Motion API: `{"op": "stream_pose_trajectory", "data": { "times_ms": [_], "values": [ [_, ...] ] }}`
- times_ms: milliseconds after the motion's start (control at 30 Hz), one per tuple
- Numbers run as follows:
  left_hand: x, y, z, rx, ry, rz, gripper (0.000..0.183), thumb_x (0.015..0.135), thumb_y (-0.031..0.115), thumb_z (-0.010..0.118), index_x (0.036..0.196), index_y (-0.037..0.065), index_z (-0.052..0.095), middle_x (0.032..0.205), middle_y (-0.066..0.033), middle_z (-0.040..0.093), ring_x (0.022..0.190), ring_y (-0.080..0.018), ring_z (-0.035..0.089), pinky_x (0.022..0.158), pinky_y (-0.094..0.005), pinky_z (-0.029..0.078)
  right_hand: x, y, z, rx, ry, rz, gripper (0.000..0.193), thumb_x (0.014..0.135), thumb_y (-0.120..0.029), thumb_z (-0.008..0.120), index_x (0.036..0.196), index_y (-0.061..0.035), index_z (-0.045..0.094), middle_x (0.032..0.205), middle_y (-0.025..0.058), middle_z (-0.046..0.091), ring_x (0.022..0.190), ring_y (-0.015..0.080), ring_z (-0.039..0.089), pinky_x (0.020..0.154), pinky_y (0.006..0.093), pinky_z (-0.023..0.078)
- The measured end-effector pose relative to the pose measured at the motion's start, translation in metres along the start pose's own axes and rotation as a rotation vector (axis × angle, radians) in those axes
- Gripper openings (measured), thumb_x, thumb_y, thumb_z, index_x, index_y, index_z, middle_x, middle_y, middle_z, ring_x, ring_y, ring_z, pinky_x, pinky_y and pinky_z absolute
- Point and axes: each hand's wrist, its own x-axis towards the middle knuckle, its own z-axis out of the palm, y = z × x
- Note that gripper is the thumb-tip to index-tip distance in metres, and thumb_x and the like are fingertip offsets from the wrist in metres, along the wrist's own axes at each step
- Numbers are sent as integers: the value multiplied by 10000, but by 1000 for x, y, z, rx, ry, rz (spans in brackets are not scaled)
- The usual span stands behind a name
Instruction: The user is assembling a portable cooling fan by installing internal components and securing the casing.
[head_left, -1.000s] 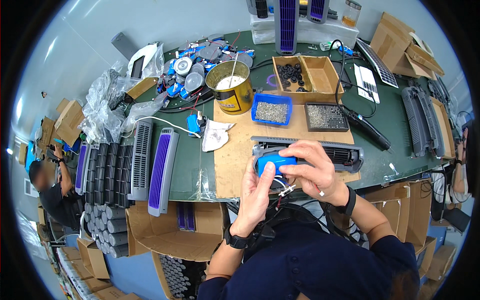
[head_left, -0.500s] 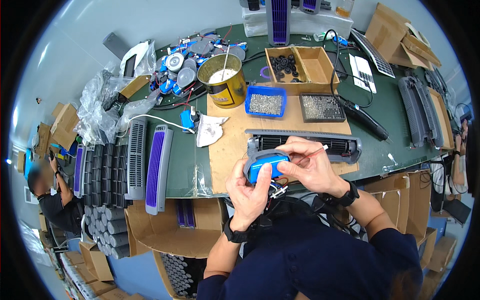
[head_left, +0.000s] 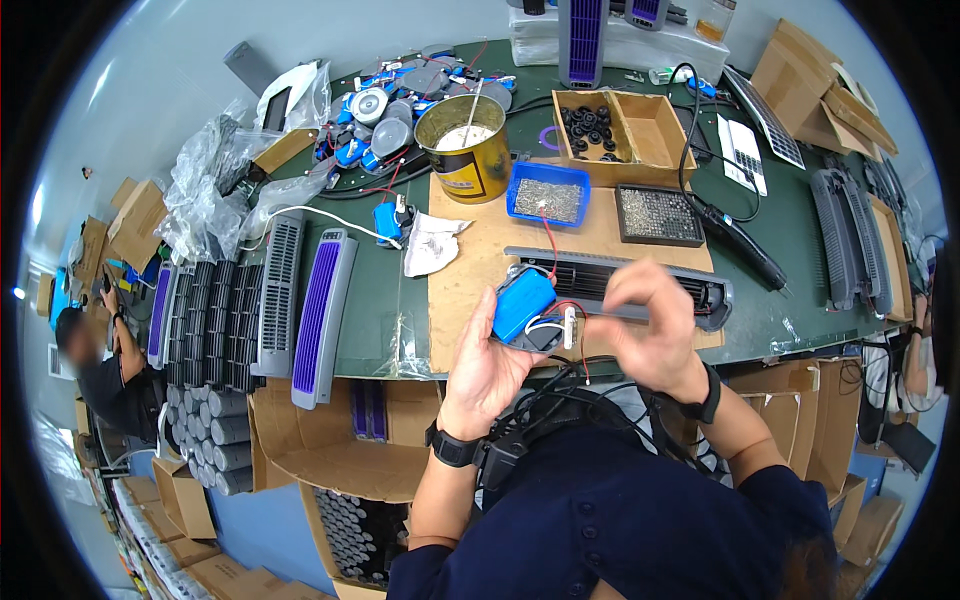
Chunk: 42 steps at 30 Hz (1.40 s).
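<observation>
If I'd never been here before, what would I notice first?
Probably the bright blue boxy block trailing thin red and white wires, held in the left hand near the middle. Next, perhaps the long grey panel with purple slats toward the left of the dark green table, or the round yellow-and-black metal tin farther back.

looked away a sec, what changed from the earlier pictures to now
The right hand has let go of the blue pack and drawn back rightward; the left hand alone supports it. A red lead, earlier by the right hand, now points toward the blue tray. Tray and black tool stayed put.
</observation>
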Motion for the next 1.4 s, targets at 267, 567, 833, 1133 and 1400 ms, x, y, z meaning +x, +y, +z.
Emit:
{"op": "stream_pose_trajectory", "data": {
  "times_ms": [267, 567, 833, 1133, 1400],
  "values": [
    [-8, -3, -2, 251, -63, 139, 435, 985, 158, 537, 1369, 132, 335, 1310, -148, 497, 1153, -277, 578, 861, -460, 581, -2, 0, 2, -148, -307, -210, 307, 677, -22, 737, 970, -65, 655, 1072, 105, 573, 993, 318, 568, 788, 395, 518],
    [-11, -10, -2, 479, 15, 166, 630, 847, -65, 655, 1365, 127, 352, 1249, -139, 537, 1110, -234, 603, 785, -381, 619, -16, -7, 10, -112, -219, -281, 200, 696, -52, 715, 870, -28, 619, 965, 112, 605, 941, 305, 612, 776, 386, 539],
    [-3, -17, -6, 263, -31, 96, 681, 793, -121, 645, 1352, 125, 343, 1291, -191, 540, 1070, -252, 634, 784, -320, 607, -28, -22, 17, -180, -165, -345, 209, 672, -62, 689, 877, -56, 645, 978, 93, 595, 988, 289, 615, 812, 384, 544],
    [-1, -24, 6, 312, 37, 141, 566, 883, -34, 597, 1362, 101, 327, 1241, -179, 558, 1046, -232, 642, 745, -297, 613, -32, -23, 16, -160, -114, -265, 251, 648, 42, 698, 883, -38, 660, 955, 111, 618, 933, 311, 632, 794, 404, 548],
    [2, -35, -5, 603, 169, 288, 535, 883, 39, 662, 1325, 85, 365, 1163, -115, 561, 987, -170, 623, 756, -275, 569, -31, -18, 13, -126, -210, -325, 224, 690, -80, 685, 909, -41, 660, 979, 96, 603, 961, 280, 607, 826, 388, 527]
  ]
}}
